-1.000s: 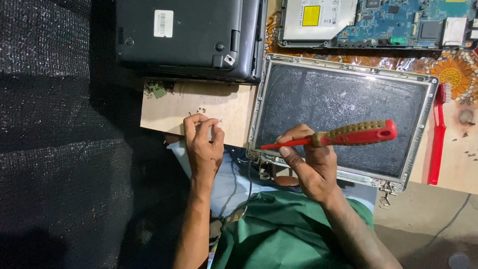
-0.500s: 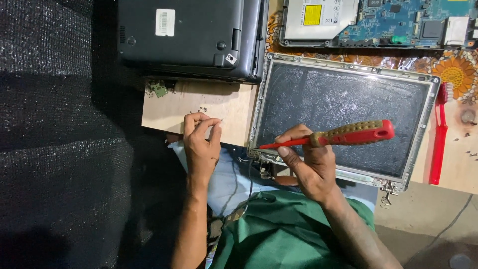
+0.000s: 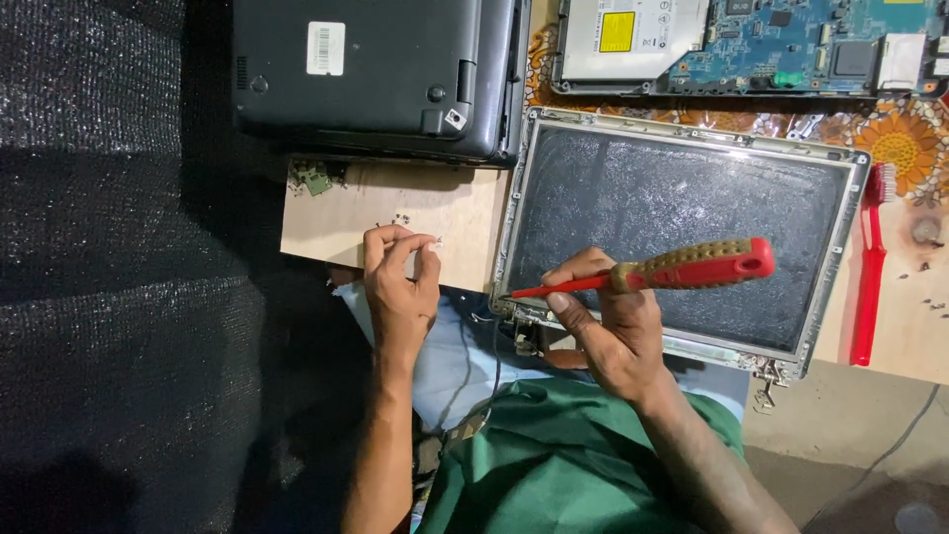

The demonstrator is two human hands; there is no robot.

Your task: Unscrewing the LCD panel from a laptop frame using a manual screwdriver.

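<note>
Screwdriver (image 3: pixel 652 274) with red and brown handle lies in the right hand (image 3: pixel 608 331), fingers closed around its shaft, and the thin red tip points to the lower left corner of the laptop screen panel (image 3: pixel 682 222). This panel rests flat on the wooden board (image 3: pixel 395 222), with metal frame all around. The left hand (image 3: pixel 400 287) is at the edge of the same board, fingertips pinched together near some tiny screws (image 3: pixel 400 219); whether it holds one I cannot tell. Above the board sits a closed dark laptop (image 3: pixel 376 74), and beside it an open circuit board (image 3: pixel 781 44). A red toothbrush (image 3: pixel 870 267) lies just right of the panel.
</note>
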